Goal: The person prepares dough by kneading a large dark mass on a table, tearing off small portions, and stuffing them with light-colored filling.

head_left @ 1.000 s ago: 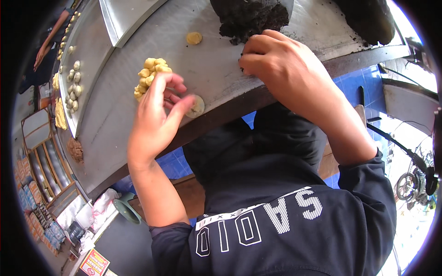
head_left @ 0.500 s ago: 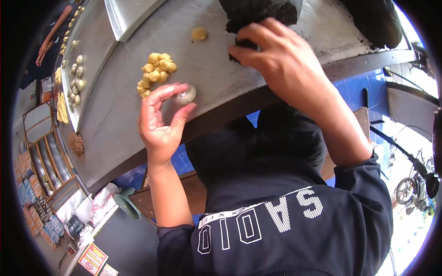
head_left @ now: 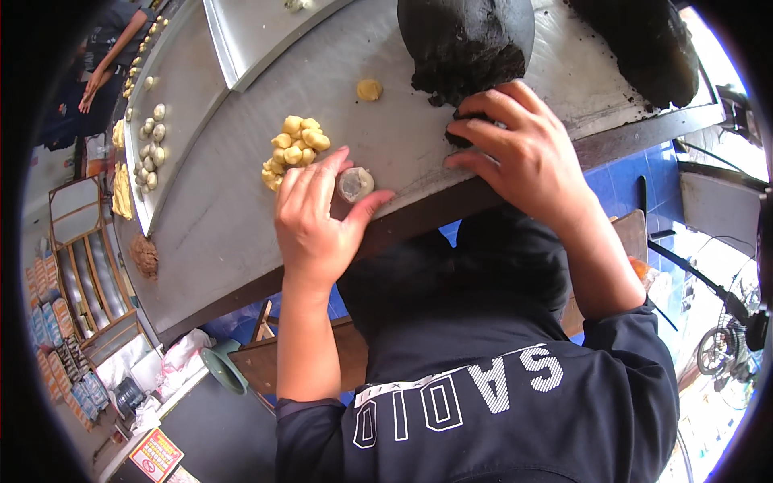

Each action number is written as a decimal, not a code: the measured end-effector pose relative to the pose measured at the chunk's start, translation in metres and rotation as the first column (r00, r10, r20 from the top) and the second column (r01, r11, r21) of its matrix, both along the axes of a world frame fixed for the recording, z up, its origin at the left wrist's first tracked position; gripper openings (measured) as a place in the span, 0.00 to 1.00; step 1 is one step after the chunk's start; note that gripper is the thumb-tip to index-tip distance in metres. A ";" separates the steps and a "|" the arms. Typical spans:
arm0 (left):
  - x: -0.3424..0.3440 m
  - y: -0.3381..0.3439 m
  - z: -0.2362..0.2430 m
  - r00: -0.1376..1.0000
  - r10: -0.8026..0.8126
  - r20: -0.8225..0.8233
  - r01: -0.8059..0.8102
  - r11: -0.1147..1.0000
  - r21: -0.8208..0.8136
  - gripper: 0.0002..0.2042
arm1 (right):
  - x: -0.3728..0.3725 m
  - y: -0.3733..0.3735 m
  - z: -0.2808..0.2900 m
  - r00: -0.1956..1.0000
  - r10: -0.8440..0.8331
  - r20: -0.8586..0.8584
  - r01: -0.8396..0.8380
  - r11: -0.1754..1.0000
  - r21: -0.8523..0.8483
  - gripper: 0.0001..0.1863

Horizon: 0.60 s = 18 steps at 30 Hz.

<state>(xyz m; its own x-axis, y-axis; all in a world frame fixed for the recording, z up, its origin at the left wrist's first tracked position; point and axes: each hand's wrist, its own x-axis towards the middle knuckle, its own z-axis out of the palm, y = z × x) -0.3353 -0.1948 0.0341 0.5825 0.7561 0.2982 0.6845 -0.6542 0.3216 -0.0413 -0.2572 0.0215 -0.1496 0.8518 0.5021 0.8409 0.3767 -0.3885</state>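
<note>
My left hand [head_left: 316, 228] has its thumb and fingers spread around a small pale dough ball [head_left: 354, 184] on the metal table. The ball shows a greyish patch on top, and the hand does not clasp it. Beyond those fingers lies a cluster of small yellow dough balls [head_left: 301, 140]. My right hand [head_left: 523, 149] curls its fingers around a piece of black dough [head_left: 469, 129], partly hidden under them. Just beyond it sits a big black dough mass [head_left: 467, 40] with a torn, crumbly near edge. One flattened yellow ball [head_left: 369, 89] lies alone on the table.
A second long black mass [head_left: 644, 48] rests at the table's far right. Shallow metal trays [head_left: 205, 105] stand at the left, with several pale balls [head_left: 151, 145] and a brown lump [head_left: 145, 256] nearby. Another person's arms [head_left: 101, 72] show at the upper left.
The left hand has loosened from the pale ball, which now rests between its spread fingers. The right hand has drawn the black piece away from the big mass. The view has shifted slightly.
</note>
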 end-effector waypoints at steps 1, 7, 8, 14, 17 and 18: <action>0.006 0.006 0.008 0.999 0.047 -0.017 -0.048 0.998 -0.036 0.34 | 0.000 -0.001 0.000 1.000 0.021 -0.006 -0.021 0.999 -0.040 0.09; 0.005 0.105 0.020 0.599 0.322 0.734 -0.166 0.946 -0.279 0.30 | -0.005 -0.018 0.009 0.987 -0.123 -0.106 0.113 0.989 -0.092 0.18; 0.003 0.111 0.013 0.581 0.351 0.734 -0.145 0.932 -0.331 0.26 | -0.008 -0.018 0.008 0.987 -0.123 -0.105 0.115 0.990 -0.077 0.18; 0.054 0.080 -0.004 0.997 -0.071 -0.040 0.075 0.991 0.108 0.14 | -0.006 0.004 0.006 0.998 -0.036 0.056 0.037 0.999 -0.025 0.11; 0.042 0.071 -0.003 0.993 -0.113 0.027 0.110 0.990 0.089 0.13 | -0.016 0.007 -0.002 0.985 -0.063 0.158 0.067 0.998 -0.021 0.07; 0.037 0.057 0.000 0.992 -0.120 0.032 0.117 0.990 0.084 0.13 | -0.014 0.008 -0.002 0.970 -0.071 0.233 0.081 0.996 -0.033 0.07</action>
